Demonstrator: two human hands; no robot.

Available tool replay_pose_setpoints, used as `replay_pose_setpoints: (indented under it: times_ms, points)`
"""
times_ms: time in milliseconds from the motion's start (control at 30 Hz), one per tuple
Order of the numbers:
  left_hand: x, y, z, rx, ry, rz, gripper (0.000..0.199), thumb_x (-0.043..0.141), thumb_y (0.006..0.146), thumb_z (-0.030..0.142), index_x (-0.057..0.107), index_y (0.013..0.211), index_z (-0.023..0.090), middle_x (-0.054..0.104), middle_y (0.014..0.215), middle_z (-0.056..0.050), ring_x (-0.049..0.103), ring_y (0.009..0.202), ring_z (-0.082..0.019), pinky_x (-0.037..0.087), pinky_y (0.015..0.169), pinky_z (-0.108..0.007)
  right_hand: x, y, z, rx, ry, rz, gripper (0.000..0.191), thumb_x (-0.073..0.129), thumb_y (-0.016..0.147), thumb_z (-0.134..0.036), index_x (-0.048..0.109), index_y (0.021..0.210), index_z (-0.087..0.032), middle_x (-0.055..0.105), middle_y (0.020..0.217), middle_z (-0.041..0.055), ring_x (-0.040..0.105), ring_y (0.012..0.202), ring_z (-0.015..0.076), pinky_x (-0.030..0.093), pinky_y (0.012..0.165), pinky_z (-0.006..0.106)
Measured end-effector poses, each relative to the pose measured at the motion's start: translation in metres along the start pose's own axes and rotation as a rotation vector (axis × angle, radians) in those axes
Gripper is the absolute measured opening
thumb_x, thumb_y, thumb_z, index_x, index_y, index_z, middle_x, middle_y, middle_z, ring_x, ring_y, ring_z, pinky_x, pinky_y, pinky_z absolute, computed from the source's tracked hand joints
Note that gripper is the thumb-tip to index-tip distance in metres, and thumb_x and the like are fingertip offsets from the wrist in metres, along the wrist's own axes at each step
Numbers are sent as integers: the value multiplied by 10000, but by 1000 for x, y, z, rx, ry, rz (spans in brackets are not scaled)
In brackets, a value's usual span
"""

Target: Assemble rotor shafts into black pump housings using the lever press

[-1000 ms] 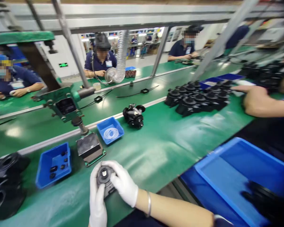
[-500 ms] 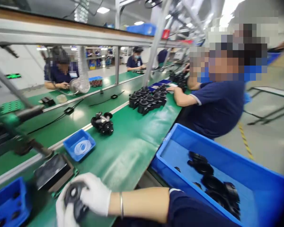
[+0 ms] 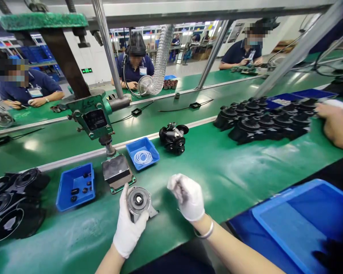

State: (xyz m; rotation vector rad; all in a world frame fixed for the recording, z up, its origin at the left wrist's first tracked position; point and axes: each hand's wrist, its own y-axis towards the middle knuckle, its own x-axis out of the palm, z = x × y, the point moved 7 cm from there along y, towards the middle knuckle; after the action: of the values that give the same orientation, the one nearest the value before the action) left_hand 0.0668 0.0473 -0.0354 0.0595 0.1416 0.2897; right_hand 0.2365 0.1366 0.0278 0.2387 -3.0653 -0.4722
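Note:
A round dark grey part with a hub at its centre (image 3: pixel 138 199) is held in my white-gloved left hand (image 3: pixel 129 232), thumb and fingers around its rim, just above the green bench. To its right, apart from the part, my gloved right hand (image 3: pixel 188 196) has its fingers curled together; whether anything is between them cannot be seen. A press (image 3: pixel 93 118) with a dark block (image 3: pixel 116 169) under it stands behind my left hand. Near that block is a blue tray (image 3: pixel 151 163) of clear rings.
Black housings (image 3: pixel 14 205) lie at left beside a blue tray of small black parts (image 3: pixel 88 196). A black assembly (image 3: pixel 174 139) and rows of black parts (image 3: pixel 263 121) stand farther right. A blue bin (image 3: pixel 288 224) is at lower right; a person's hand (image 3: pixel 335 121) is at right.
The view has swung left. My right hand has come off the round part, which now rests in my left hand with its hub facing up. More of the press shows.

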Motion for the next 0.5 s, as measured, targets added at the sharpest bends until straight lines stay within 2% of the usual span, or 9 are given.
replay_pose_setpoints:
  times_ms: [67, 133, 167, 200, 267, 333, 367, 433, 500]
  points:
    - [-1, 0, 1, 11, 17, 8, 828, 645, 848, 365, 157, 1506, 250, 343, 1512, -159, 385, 1388, -305, 285, 1161, -496, 19, -1, -4, -30, -37, -162, 416, 411, 972, -518, 641, 1062, -183, 694, 846, 66, 657, 748, 206, 560, 794, 372]
    - [-1, -1, 3, 17, 19, 12, 826, 647, 846, 362, 159, 1505, 259, 355, 1509, -157, 394, 1384, -304, 311, 1149, -492, 39, -7, -11, -144, -105, -362, 503, 440, 941, -570, 605, 1220, -184, 671, 1126, 108, 621, 1062, 264, 463, 1012, 451]
    - [-1, -1, 3, 16, 19, 10, 825, 644, 848, 365, 157, 1505, 260, 368, 1499, -158, 406, 1376, -305, 313, 1146, -500, 39, -8, -14, -178, -114, -372, 489, 417, 951, -567, 639, 1168, -189, 677, 1115, 105, 609, 1093, 271, 431, 1048, 465]
    - [-1, -2, 3, 15, 23, 10, 823, 640, 850, 370, 155, 1506, 258, 379, 1489, -159, 416, 1368, -307, 306, 1147, -512, 32, -7, -14, -173, -105, -308, 466, 383, 971, -543, 683, 1034, -193, 703, 998, 97, 636, 1027, 266, 453, 1020, 461]
    - [-2, -2, 2, 8, 47, 12, 820, 631, 855, 382, 152, 1508, 254, 378, 1482, -160, 414, 1365, -314, 275, 1154, -539, 8, -4, -7, -69, -57, -83, 488, 337, 998, -478, 645, 735, -206, 646, 660, 56, 658, 730, 226, 550, 817, 402]
    - [-3, -2, 1, 0, 80, 22, 820, 631, 855, 390, 153, 1510, 261, 354, 1496, -155, 393, 1377, -316, 251, 1160, -552, -2, -3, -2, 14, -54, 14, 441, 360, 990, -445, 597, 699, -212, 583, 571, 26, 608, 587, 193, 556, 676, 346]
    - [-4, -2, 0, -3, 94, 27, 823, 635, 854, 394, 154, 1509, 268, 344, 1504, -151, 386, 1381, -316, 252, 1160, -551, 3, -4, -4, -4, -88, -40, 381, 400, 969, -448, 617, 768, -208, 619, 637, 33, 619, 625, 194, 557, 702, 343]
    - [-5, 0, 0, -5, 113, 34, 824, 641, 849, 400, 162, 1508, 279, 343, 1507, -142, 391, 1378, -313, 280, 1151, -542, 24, -9, -14, -134, -176, -231, 326, 452, 929, -456, 649, 961, -198, 689, 871, 67, 653, 826, 213, 530, 875, 376]
    - [-7, 1, 2, 5, 131, 47, 817, 646, 845, 408, 181, 1504, 275, 373, 1487, -140, 428, 1351, -314, 319, 1135, -532, 29, -14, -22, -217, -250, -297, 343, 401, 947, -414, 668, 984, -201, 702, 925, 65, 650, 930, 211, 475, 980, 383]
